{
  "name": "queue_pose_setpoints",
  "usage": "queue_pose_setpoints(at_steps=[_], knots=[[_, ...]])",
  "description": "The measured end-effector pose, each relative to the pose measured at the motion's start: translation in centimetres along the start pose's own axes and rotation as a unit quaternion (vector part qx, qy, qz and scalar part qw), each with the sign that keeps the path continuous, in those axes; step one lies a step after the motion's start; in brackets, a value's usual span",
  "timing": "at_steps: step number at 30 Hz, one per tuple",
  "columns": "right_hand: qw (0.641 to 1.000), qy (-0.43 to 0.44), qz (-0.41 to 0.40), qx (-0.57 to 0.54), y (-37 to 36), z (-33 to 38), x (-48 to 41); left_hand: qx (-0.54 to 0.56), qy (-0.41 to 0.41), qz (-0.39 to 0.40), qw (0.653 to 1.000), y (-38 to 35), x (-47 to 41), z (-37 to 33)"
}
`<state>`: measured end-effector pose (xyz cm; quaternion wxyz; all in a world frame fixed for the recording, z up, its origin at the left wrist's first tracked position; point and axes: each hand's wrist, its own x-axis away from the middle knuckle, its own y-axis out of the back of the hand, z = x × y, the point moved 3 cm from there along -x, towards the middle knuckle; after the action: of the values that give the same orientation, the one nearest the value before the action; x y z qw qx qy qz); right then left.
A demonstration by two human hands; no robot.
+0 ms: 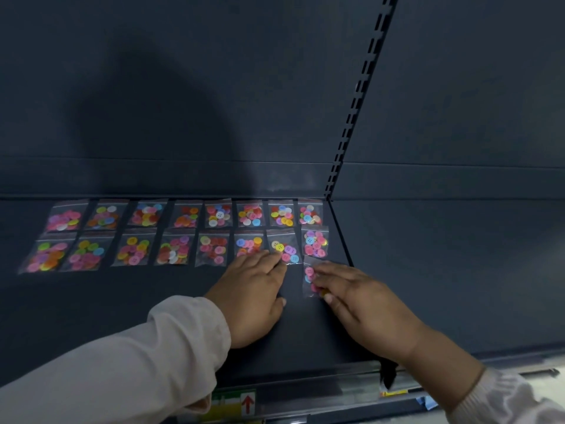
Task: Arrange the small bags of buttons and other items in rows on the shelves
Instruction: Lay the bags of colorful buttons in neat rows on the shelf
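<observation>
Dark shelf (122,301); right hand (363,307) flat on button bag (310,275).

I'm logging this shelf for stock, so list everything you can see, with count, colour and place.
Back row bags: eight, clear with mixed coloured buttons, along the shelf's rear edge.
Front row bags: eight, same kind, directly in front of the back row.
Loose bag: one, clear with pink buttons, starting a third row at the right end.
Shelf: one, dark blue-grey.
Slotted upright: one, dark, right of the bags.
Arrow label: one, red arrow, shelf front.
Left hand: flat, fingertips on front-row bags.
Right hand: on the loose bag.
</observation>
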<state>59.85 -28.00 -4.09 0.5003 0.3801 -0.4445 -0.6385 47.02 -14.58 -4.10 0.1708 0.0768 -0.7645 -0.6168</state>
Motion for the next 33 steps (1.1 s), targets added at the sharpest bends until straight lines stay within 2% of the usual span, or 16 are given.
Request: queue_pose_setpoints(at_steps=[9, 14, 21, 29, 33], knots=[[1.0, 0.002, -0.005, -0.015, 0.3, -0.1, -0.3, -0.019, -0.008, -0.013, 1.0, 0.1, 0.0, 0.6], [0.998, -0.014, -0.056, -0.006, 1.2, 0.8, -1.6, -0.023, -0.01, -0.022, 0.999, 0.3, 0.0, 0.8], [0.994, -0.064, 0.053, 0.072, 0.7, 0.6, -4.6, -0.03, -0.015, -0.009, 0.999, 0.2, -0.7, 0.6], [0.996, -0.037, 0.054, 0.061, 0.8, 0.3, -4.3, -0.026, -0.017, -0.012, 0.999, -0.1, -0.8, 0.9], [0.998, -0.038, 0.029, 0.051, 1.2, 0.8, -4.3, -0.02, -0.018, -0.035, 0.999, 0.3, -0.5, 1.0]])
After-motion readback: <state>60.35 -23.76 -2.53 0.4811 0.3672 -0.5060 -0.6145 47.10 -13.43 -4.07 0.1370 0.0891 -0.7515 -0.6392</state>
